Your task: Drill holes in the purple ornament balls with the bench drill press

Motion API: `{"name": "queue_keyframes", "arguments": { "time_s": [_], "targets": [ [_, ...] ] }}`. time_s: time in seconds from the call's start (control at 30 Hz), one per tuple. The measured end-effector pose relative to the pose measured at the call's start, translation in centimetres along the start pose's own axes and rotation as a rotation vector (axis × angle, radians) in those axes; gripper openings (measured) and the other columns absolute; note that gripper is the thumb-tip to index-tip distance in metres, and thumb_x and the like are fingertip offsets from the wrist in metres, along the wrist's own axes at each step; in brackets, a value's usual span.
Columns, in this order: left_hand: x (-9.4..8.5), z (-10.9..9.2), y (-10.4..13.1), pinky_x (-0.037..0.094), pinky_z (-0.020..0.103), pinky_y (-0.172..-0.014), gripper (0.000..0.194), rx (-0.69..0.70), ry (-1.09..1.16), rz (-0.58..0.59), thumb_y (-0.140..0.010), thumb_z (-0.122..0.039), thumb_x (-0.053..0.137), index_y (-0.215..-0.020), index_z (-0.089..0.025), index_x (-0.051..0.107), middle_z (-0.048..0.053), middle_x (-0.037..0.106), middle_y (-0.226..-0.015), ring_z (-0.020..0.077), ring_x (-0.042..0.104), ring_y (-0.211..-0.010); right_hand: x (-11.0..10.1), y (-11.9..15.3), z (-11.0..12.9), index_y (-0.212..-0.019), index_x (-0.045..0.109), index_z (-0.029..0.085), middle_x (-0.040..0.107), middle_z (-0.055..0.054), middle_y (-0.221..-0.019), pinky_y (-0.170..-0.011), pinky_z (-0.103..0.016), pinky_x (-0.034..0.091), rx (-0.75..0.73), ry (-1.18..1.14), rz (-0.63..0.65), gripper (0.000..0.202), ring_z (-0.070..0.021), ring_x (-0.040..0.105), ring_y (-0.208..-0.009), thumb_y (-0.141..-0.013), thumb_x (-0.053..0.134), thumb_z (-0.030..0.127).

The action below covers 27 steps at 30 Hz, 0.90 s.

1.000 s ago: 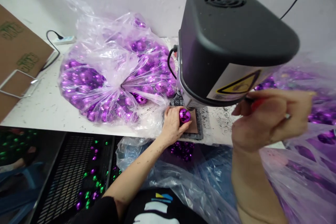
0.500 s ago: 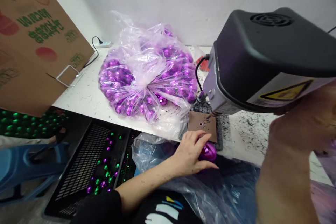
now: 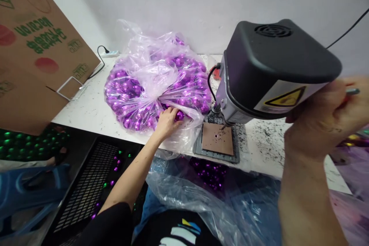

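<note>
Against a plain pale wall (image 3: 187,0) stands a long white table (image 3: 92,111), strewn with dark flecks on its right half. At its left end leans a big brown cardboard box (image 3: 34,61) with green lettering and red discs. To the right, a bulky black machine head (image 3: 276,57), vented on top and bearing a yellow warning triangle, overhangs the table. Left of it lies a large clear plastic bag (image 3: 150,69) full of shiny purple balls, its film gathered at the middle. More clear plastic film (image 3: 190,196) drapes over the person's lap, below the table's front edge. On the left, lower than the table, are a black mesh crate (image 3: 83,188) with a few purple and green balls and a blue plastic stool (image 3: 31,188).

The two hands are well apart. The right hand (image 3: 323,115) is curled beside the machine head, and what it grips is largely hidden. The left hand (image 3: 167,123) is at the bag's near side, thumb and fingers at one glossy purple ball (image 3: 180,115); how firmly they hold it I cannot tell. Below the machine head lies a square brown plate (image 3: 210,150) with a small dark hole, on a grey base (image 3: 236,153)
</note>
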<state>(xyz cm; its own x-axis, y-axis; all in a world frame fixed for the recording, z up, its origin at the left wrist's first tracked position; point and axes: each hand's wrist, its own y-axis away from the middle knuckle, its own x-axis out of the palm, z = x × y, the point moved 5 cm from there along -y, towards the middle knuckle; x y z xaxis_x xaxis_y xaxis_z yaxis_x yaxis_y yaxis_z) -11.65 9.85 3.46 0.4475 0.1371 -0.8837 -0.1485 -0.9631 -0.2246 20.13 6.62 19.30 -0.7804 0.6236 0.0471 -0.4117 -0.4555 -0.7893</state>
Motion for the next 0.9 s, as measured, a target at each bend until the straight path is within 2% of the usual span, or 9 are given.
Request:
{"name": "queue_keyframes", "arguments": {
  "time_s": [0.1,0.17,0.27,0.37,0.43,0.53,0.7,0.8,0.9],
  "targets": [
    [-1.1,-1.5,2.0,0.05,0.038,-0.092,0.049,0.019,0.392,0.028,-0.088,-0.037,0.068,-0.132,-0.022,0.054,0.011,0.061,-0.124,0.0237,0.061,-0.107,0.0,-0.1,0.1,-0.075,0.048,0.015,0.039,0.007,-0.051,-0.033,-0.016,0.028,0.023,-0.009,-0.008,0.057,-0.0026,0.042,-0.036,-0.084,0.052,0.07],
    [-1.4,-2.6,3.2,0.053,0.033,-0.083,0.054,-0.031,0.659,0.059,-0.087,-0.042,0.069,-0.134,-0.023,0.053,0.01,0.061,-0.127,0.0203,0.062,-0.1,0.1,-0.2,0.1,-0.073,0.046,0.015,0.045,0.006,-0.055,-0.034,-0.016,0.029,0.027,-0.014,-0.027,0.059,-0.0019,0.044,-0.039,-0.082,0.052,0.073],
    [-0.8,-4.3,4.4,0.053,0.027,-0.07,0.06,-0.121,0.965,0.148,-0.082,-0.044,0.073,-0.135,-0.026,0.052,0.01,0.062,-0.125,0.0188,0.063,-0.093,0.2,-0.4,0.1,-0.072,0.045,0.014,0.05,0.004,-0.059,-0.036,-0.014,0.03,0.029,0.009,-0.038,0.06,-0.001,0.046,-0.042,-0.082,0.051,0.073],
    [0.5,-5.5,4.8,0.053,0.026,-0.068,0.052,-0.178,1.127,0.237,-0.09,-0.047,0.063,-0.136,-0.026,0.055,0.009,0.063,-0.119,0.0174,0.063,-0.09,0.2,-0.3,-0.1,-0.075,0.047,0.014,0.044,0.006,-0.054,-0.036,-0.014,0.028,0.031,0.03,-0.025,0.058,-0.0012,0.043,-0.039,-0.084,0.049,0.072],
    [1.4,-5.9,4.8,0.053,0.026,-0.068,0.049,-0.206,1.163,0.278,-0.094,-0.049,0.055,-0.137,-0.024,0.055,0.009,0.064,-0.112,0.0143,0.062,-0.082,0.1,-0.3,-0.3,-0.076,0.047,0.014,0.04,0.007,-0.053,-0.036,-0.014,0.028,0.039,0.042,-0.005,0.058,-0.0021,0.043,-0.038,-0.085,0.048,0.071],
    [2.2,-6.4,4.8,0.053,0.026,-0.065,0.054,-0.22,1.141,0.26,-0.09,-0.049,0.062,-0.137,-0.023,0.052,0.007,0.065,-0.108,0.0138,0.062,-0.078,0.1,-0.3,-0.4,-0.076,0.044,0.014,0.041,0.007,-0.055,-0.039,-0.015,0.029,0.054,0.057,0.029,0.057,-0.0016,0.043,-0.04,-0.086,0.047,0.07],
    [1.6,-8.3,4.9,0.055,0.03,-0.079,0.06,-0.074,1.032,0.164,-0.081,-0.04,0.076,-0.133,-0.025,0.051,0.008,0.062,-0.12,0.0191,0.064,-0.096,0.7,-1.0,-0.4,-0.072,0.041,0.014,0.032,0.008,-0.056,-0.047,-0.015,0.026,0.05,0.112,0.039,0.058,0.0015,0.035,-0.046,-0.088,0.042,0.071],
    [2.2,-9.5,4.8,0.053,0.032,-0.087,0.053,0.014,0.905,0.228,-0.086,-0.039,0.071,-0.134,-0.025,0.052,0.008,0.06,-0.129,0.0211,0.061,-0.106,1.2,-1.6,-0.4,-0.07,0.04,0.014,0.026,0.008,-0.057,-0.049,-0.015,0.026,0.065,0.096,0.057,0.06,0.0024,0.032,-0.047,-0.085,0.042,0.072],
    [3.6,-9.8,4.2,0.051,0.033,-0.094,0.044,0.026,0.854,0.257,-0.095,-0.041,0.057,-0.136,-0.024,0.05,0.007,0.062,-0.129,0.0215,0.061,-0.112,1.4,-1.8,-0.4,-0.069,0.037,0.015,0.022,0.008,-0.058,-0.05,-0.014,0.025,0.071,0.09,0.066,0.06,0.0031,0.028,-0.049,-0.084,0.042,0.073]
  ]
}}
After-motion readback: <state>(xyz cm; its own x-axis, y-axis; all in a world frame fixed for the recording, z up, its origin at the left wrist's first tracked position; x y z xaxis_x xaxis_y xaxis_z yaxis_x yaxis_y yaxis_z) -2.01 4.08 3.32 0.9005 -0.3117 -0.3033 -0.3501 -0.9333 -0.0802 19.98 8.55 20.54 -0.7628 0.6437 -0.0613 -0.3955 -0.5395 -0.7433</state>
